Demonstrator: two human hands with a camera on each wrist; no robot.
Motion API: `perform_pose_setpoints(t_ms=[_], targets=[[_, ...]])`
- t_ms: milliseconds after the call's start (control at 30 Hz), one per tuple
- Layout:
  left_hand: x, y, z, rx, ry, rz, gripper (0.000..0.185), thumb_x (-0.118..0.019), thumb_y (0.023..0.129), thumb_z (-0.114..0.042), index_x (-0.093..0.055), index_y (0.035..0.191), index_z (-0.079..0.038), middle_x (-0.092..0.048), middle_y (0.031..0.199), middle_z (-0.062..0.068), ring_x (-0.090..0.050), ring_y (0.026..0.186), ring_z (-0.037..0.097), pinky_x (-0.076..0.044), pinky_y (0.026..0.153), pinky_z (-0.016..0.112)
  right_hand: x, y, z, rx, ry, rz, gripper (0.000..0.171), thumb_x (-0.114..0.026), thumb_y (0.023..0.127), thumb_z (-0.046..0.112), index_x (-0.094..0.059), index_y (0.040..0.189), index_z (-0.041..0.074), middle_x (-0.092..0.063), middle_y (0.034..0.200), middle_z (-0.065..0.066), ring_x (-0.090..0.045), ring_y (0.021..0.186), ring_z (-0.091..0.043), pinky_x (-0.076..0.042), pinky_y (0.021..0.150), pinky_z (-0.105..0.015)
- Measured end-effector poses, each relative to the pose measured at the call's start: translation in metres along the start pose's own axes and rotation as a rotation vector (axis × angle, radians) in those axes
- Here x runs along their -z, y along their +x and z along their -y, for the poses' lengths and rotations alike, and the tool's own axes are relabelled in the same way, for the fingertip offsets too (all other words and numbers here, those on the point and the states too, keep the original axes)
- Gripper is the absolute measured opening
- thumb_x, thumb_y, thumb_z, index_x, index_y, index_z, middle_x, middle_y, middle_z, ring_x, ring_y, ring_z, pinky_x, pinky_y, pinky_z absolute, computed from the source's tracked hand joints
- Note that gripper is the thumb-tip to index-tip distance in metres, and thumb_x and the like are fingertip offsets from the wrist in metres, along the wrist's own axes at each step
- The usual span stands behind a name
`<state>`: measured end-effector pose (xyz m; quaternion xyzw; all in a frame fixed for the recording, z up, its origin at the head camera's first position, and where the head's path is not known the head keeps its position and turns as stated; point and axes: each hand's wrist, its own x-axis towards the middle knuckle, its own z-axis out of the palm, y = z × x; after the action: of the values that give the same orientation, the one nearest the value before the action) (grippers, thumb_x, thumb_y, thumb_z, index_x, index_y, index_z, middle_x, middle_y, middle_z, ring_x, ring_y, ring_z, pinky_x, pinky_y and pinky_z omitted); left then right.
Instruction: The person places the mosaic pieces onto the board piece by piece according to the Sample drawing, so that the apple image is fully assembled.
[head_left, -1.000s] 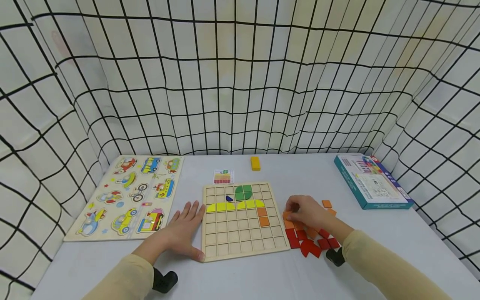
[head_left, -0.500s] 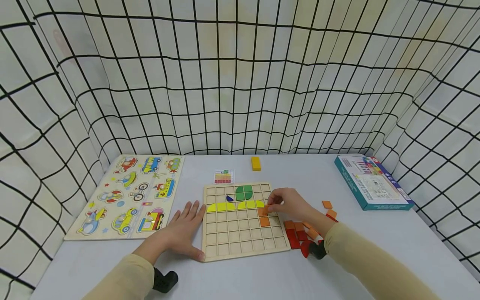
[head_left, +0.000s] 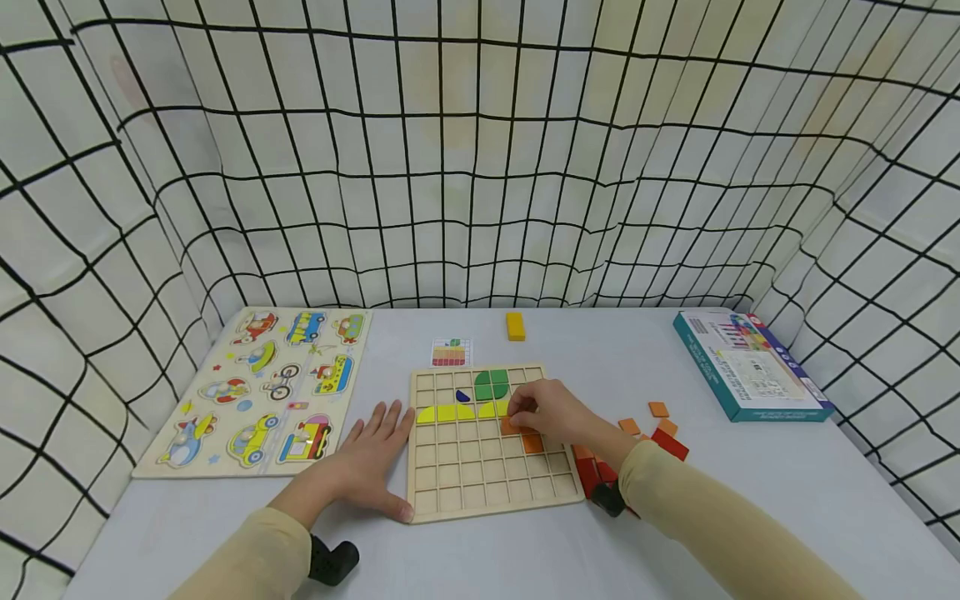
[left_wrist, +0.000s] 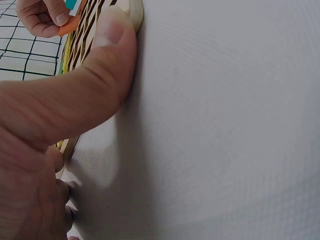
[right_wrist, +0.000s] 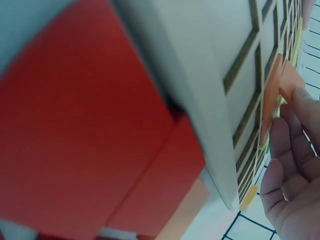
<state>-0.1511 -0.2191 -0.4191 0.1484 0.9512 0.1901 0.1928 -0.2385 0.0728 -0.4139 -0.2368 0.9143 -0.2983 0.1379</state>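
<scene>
A wooden grid board (head_left: 457, 483) lies on the white table, with green, yellow, dark blue and orange pieces in its cells. My left hand (head_left: 363, 469) rests flat, fingers spread, its thumb against the board's near left corner and its fingertips by the left edge. Over the board's right part, my right hand (head_left: 553, 410) pinches an orange square tile (right_wrist: 291, 80) between thumb and fingers. The tile is tilted just above the grid, left of orange tiles (head_left: 532, 443) in the cells. My right hand partly hides the yellow row (head_left: 446, 413).
Red tiles (head_left: 670, 444) and loose orange tiles (head_left: 658, 409) lie right of the board, partly under my right forearm. Behind it are a pattern card (head_left: 451, 352) and a yellow block (head_left: 515, 327). A vehicle puzzle (head_left: 281, 387) lies left; a box (head_left: 753, 367) lies right.
My right hand has moved left from the loose tile pile onto the board, carrying an orange tile to the cell left of the placed orange ones. My left hand has stayed in place.
</scene>
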Motion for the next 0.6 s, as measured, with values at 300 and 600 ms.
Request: perform_pose_setpoints(t_ms=[300, 600], targets=[[0.0006, 0.0015, -0.0011, -0.003, 0.005, -0.004, 0.136, -0.094, 0.063, -0.052, -0.017, 0.161, 0.003, -0.006, 0.169, 0.029, 0.0, 0.156, 0.051, -0.003, 0.124, 0.071, -0.0048, 0.0024, 0.0017, -0.017, -0.079, -0.036, 0.006, -0.076, 0.093, 0.017, -0.077, 0.09, 0.012, -0.071, 0.09, 0.006, -0.057, 0.083, -0.011, -0.054, 0.079, -0.028], [-0.0002, 0.0012, -0.001, 0.002, 0.003, -0.006, 0.136, -0.094, 0.063, -0.051, -0.018, 0.161, 0.003, -0.006, 0.169, 0.029, 0.0, 0.157, 0.051, -0.003, 0.124, 0.071, -0.0069, 0.0026, 0.004, 0.008, -0.125, -0.033, 0.005, -0.076, 0.093, 0.015, -0.08, 0.092, 0.012, -0.075, 0.095, 0.004, -0.061, 0.091, -0.013, -0.057, 0.09, -0.035]])
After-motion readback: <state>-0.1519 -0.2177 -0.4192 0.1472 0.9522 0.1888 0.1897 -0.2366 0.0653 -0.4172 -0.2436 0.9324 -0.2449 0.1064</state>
